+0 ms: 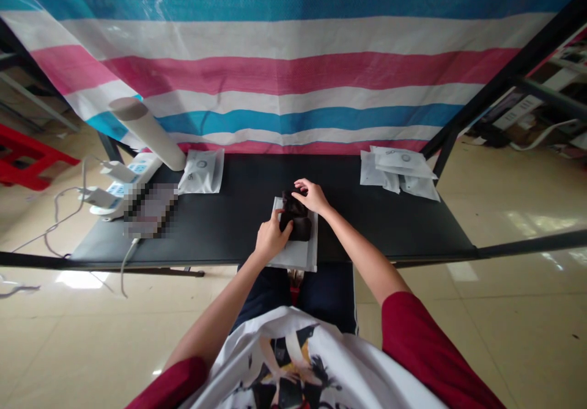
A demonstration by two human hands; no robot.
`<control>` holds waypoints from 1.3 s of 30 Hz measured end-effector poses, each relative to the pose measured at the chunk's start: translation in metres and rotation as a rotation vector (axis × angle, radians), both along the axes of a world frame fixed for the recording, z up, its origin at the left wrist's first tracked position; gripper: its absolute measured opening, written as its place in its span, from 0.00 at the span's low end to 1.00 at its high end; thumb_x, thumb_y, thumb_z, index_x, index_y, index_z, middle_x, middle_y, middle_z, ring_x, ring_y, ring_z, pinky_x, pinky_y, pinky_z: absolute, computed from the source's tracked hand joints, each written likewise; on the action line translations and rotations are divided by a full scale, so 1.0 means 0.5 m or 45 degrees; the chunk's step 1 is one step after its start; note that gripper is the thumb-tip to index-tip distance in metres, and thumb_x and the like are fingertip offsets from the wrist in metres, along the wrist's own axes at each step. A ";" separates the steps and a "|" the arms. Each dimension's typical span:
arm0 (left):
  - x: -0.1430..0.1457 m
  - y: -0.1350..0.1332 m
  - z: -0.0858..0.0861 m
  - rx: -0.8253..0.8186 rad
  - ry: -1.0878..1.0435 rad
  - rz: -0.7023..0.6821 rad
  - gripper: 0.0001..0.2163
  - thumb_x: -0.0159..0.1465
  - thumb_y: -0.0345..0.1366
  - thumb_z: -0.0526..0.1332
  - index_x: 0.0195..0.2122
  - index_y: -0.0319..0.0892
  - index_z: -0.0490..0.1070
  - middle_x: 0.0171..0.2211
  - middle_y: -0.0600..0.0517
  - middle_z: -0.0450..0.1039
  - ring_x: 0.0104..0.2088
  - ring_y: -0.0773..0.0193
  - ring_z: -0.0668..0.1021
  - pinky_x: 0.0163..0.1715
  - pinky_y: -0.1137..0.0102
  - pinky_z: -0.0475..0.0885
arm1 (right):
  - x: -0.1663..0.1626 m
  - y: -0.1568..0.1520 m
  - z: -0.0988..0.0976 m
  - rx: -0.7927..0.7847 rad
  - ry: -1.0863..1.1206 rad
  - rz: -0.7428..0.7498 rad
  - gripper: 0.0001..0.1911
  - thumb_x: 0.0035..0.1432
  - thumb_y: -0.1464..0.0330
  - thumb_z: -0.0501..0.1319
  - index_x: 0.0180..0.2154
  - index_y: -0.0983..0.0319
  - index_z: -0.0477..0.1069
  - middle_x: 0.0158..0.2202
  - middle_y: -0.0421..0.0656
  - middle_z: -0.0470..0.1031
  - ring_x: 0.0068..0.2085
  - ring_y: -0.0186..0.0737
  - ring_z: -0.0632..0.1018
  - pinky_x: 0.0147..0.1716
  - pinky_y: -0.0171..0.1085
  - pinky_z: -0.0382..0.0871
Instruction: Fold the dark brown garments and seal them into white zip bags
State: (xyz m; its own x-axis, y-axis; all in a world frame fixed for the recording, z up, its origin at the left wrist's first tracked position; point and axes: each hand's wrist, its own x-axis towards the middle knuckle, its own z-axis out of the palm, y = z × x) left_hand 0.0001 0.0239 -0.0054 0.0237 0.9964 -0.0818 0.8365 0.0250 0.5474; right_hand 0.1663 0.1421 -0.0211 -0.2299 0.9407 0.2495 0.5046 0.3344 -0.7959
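A small black item (301, 229), soft-looking and folded, lies on a frosted white zip bag (298, 256) at the near edge of the black table. What exactly the item is cannot be made out. My left hand (271, 239) grips its left side, thumb on top and index finger along the edge. At the item's far end is my right hand (314, 197), fingers curled and thumb touching the dark material. The bag sticks out below and to the right of the item, its near end reaching the table edge.
Several frosted packets (403, 164) lie at the back right, and another packet (202, 172) at the back left. A white cylinder (149, 134) leans beside a power strip (137, 173) with plugs. A blurred-out phone-like object (151, 210) has a cable. Striped sheeting (284, 73) hangs behind.
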 end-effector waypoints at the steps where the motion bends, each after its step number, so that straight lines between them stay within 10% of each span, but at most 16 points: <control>1: 0.001 0.005 0.002 -0.018 0.021 0.015 0.20 0.67 0.45 0.55 0.56 0.43 0.61 0.26 0.52 0.74 0.29 0.57 0.79 0.27 0.70 0.64 | 0.006 -0.018 0.014 0.102 -0.029 -0.076 0.12 0.57 0.67 0.63 0.44 0.61 0.73 0.44 0.47 0.79 0.44 0.44 0.79 0.47 0.42 0.72; 6: -0.001 0.016 0.003 -0.088 0.038 0.048 0.21 0.66 0.46 0.55 0.56 0.43 0.62 0.31 0.49 0.76 0.34 0.55 0.80 0.30 0.69 0.66 | 0.035 -0.160 0.064 0.492 -0.282 0.081 0.11 0.62 0.64 0.58 0.43 0.60 0.75 0.46 0.48 0.78 0.51 0.47 0.75 0.55 0.47 0.66; 9: -0.002 0.021 0.000 -0.112 0.025 0.056 0.20 0.66 0.46 0.56 0.56 0.42 0.62 0.32 0.48 0.77 0.35 0.55 0.80 0.31 0.69 0.67 | 0.039 -0.229 0.052 0.531 -0.516 0.409 0.18 0.59 0.63 0.61 0.49 0.62 0.74 0.51 0.49 0.77 0.58 0.51 0.72 0.57 0.50 0.63; 13: -0.001 0.028 -0.005 -0.095 0.018 0.046 0.19 0.66 0.45 0.56 0.55 0.41 0.63 0.30 0.49 0.76 0.35 0.55 0.80 0.30 0.69 0.66 | 0.026 -0.252 0.021 0.449 -0.688 0.401 0.21 0.60 0.68 0.60 0.55 0.65 0.71 0.54 0.52 0.75 0.60 0.50 0.70 0.58 0.49 0.63; 20: -0.011 0.025 -0.014 -0.041 -0.131 -0.018 0.18 0.67 0.44 0.55 0.55 0.42 0.63 0.28 0.52 0.73 0.31 0.58 0.78 0.31 0.69 0.67 | 0.000 -0.224 0.039 0.362 -0.807 0.367 0.19 0.56 0.71 0.63 0.50 0.67 0.71 0.50 0.54 0.76 0.52 0.51 0.73 0.53 0.47 0.65; 27: -0.017 -0.030 0.028 0.506 -0.069 0.000 0.20 0.67 0.43 0.56 0.57 0.40 0.59 0.50 0.41 0.68 0.51 0.51 0.71 0.52 0.56 0.66 | -0.006 -0.122 0.075 0.174 -0.810 0.217 0.18 0.60 0.67 0.59 0.52 0.63 0.71 0.39 0.50 0.79 0.47 0.50 0.75 0.49 0.45 0.64; 39: 0.047 -0.108 0.014 0.230 -0.018 -0.399 0.10 0.68 0.40 0.54 0.47 0.43 0.66 0.42 0.47 0.73 0.44 0.55 0.75 0.44 0.62 0.69 | -0.013 0.030 0.006 -0.141 -0.661 0.052 0.19 0.65 0.64 0.56 0.56 0.59 0.70 0.49 0.49 0.74 0.51 0.45 0.76 0.52 0.40 0.67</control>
State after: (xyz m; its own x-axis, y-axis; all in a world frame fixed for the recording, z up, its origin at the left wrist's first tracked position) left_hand 0.0235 -0.0300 0.0016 0.3301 0.9389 0.0976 0.7807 -0.3296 0.5309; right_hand 0.1597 0.1573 -0.0183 -0.3337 0.9427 -0.0076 0.8301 0.2900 -0.4763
